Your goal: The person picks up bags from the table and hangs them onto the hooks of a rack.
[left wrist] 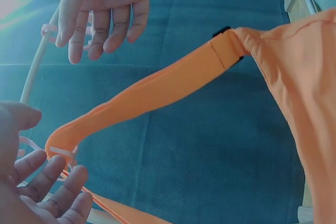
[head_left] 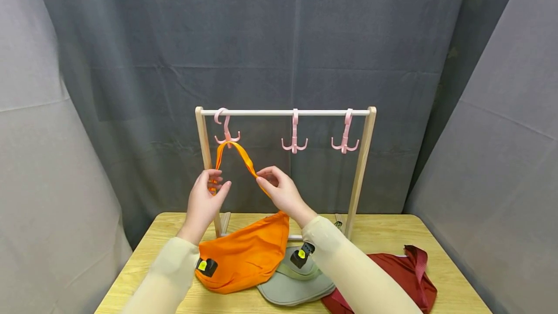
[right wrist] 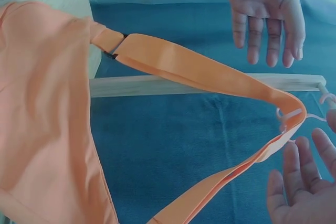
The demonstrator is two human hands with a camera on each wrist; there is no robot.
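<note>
An orange fabric bag point(head_left: 250, 251) hangs low in front of the rack, over the tabletop. Its strap point(head_left: 245, 156) rises to a peak and loops over a prong of the left pink hook point(head_left: 226, 130). My left hand point(head_left: 204, 203) is beside the strap's left side, thumb and fingers apart. On the other side is my right hand point(head_left: 284, 192), close to the strap. Both wrist views show extended, spread fingers with nothing gripped. A black strap adjuster point(left wrist: 222, 31) shows near the bag's corner in the left wrist view.
Two more pink hooks, one in the middle point(head_left: 294, 132) and one at right point(head_left: 346, 132), hang from the white rail point(head_left: 261, 112). A grey-green cap point(head_left: 296, 287) lies partly under the orange bag. A dark red bag point(head_left: 392, 275) lies on the wooden table point(head_left: 449, 285) at right.
</note>
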